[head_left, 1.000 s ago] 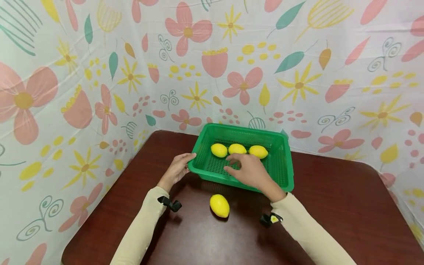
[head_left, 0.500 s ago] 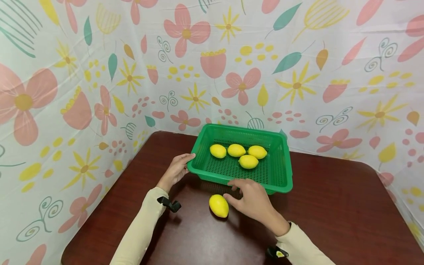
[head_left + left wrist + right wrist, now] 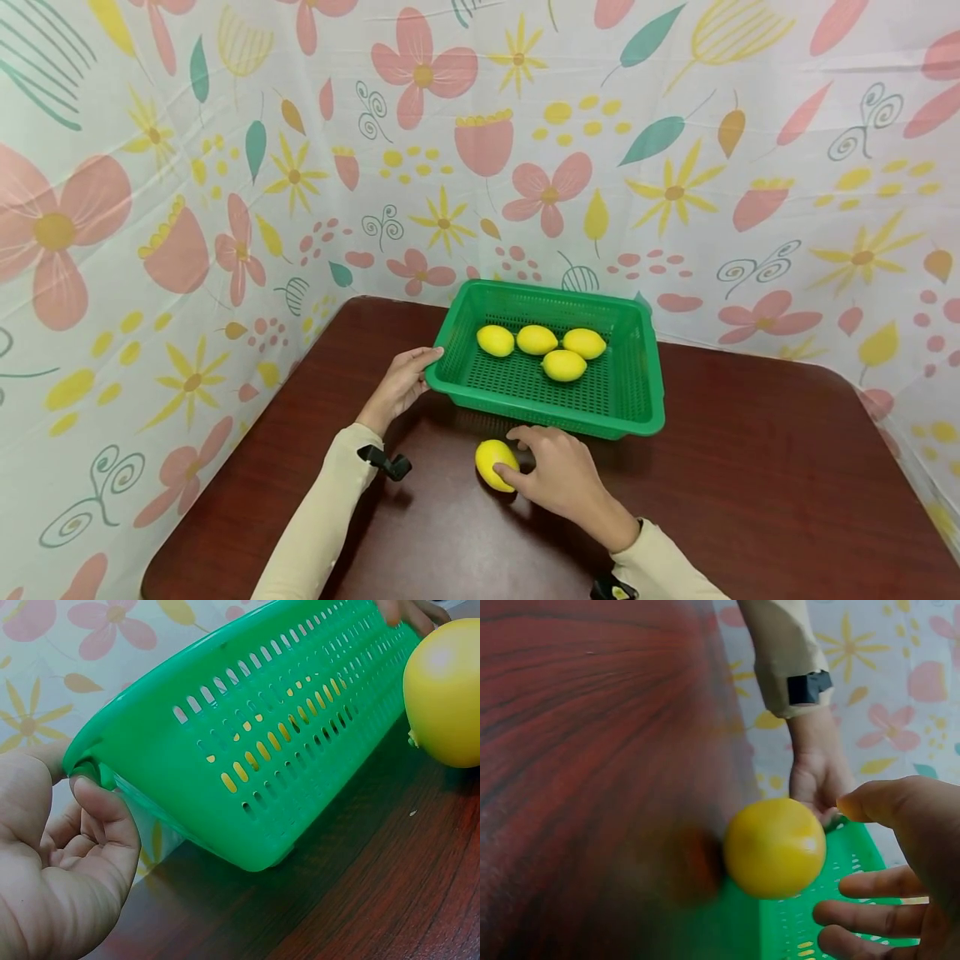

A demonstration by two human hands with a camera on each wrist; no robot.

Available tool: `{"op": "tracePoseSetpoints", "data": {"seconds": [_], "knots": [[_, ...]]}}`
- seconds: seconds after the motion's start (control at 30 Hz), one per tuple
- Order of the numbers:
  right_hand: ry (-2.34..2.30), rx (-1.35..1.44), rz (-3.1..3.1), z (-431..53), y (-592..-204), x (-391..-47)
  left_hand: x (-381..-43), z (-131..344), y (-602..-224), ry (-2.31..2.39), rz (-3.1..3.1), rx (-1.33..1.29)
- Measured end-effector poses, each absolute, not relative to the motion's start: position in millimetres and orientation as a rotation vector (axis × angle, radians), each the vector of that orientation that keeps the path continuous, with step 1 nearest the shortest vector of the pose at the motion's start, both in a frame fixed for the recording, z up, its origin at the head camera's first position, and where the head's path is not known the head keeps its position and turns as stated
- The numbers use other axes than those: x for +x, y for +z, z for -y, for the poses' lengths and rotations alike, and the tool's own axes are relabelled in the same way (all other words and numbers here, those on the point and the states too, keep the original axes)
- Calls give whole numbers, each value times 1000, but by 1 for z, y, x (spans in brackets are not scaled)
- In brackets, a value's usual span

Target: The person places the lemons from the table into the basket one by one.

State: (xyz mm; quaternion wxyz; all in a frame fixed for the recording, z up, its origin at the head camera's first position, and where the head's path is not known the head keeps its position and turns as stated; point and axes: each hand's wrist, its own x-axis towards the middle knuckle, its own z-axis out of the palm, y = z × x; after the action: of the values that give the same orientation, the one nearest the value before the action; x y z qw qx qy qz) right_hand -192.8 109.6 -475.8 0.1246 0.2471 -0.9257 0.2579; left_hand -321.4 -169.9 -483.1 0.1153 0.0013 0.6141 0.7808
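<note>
A green perforated plastic basket (image 3: 540,412) stands on the table, with several yellow lemons (image 3: 564,366) inside. My left hand (image 3: 399,385) grips the rim at its left corner, thumb and finger pinching the lip in the left wrist view. One more lemon (image 3: 491,458) lies on the table in front of the basket. Just right of it is my right hand (image 3: 561,475), fingers spread apart and thumb over the lemon's right side. In the right wrist view a gap shows between the fingers (image 3: 870,918) and that lemon.
The dark red-brown wooden table (image 3: 750,467) reaches past the basket on both sides. A flower-printed cloth (image 3: 480,167) hangs behind it and along the left. Each sleeve carries a black strap mount at the wrist.
My right hand has left the basket, where a lemon now lies in front of the row, and has come down beside the lemon on the table. The left hand has stayed put.
</note>
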Motion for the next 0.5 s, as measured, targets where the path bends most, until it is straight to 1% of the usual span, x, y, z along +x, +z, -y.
{"op": "tracePoseSetpoints", "data": {"seconds": [0.5], "knots": [[612,691,2801,-99,-488,-197,-322,171,-484,2279,-1807,17]]}}
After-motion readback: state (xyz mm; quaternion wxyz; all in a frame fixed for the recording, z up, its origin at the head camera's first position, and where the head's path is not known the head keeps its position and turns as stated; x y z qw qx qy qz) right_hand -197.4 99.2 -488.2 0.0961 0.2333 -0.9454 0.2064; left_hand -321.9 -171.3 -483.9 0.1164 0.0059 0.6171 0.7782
